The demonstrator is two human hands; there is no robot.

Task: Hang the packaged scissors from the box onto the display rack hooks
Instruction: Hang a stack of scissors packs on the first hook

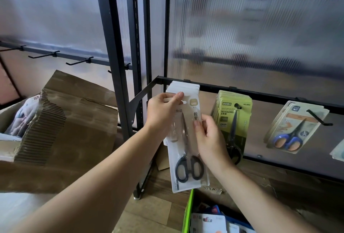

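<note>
Behind the fingers (178, 96) stands a wall of ribbed translucent panels (251, 33). Pale, diffuse light comes through it, with only blurred shapes beyond. Below the fingers, the floor (149, 212) is brown wood planks. Left of them sits a large cardboard box (80, 121), flaps open. Flattened cardboard (297, 182) lies low to their right.

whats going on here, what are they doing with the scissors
A person is stocking a display rack. The left hand pinches the top of a white scissors pack by its hang slot, and the right hand grips its right edge. They hold it against a stack of white packs. Whether it is on the hook yet cannot be told. Green packs and blue-handled scissors packs already hang to the right.
</note>
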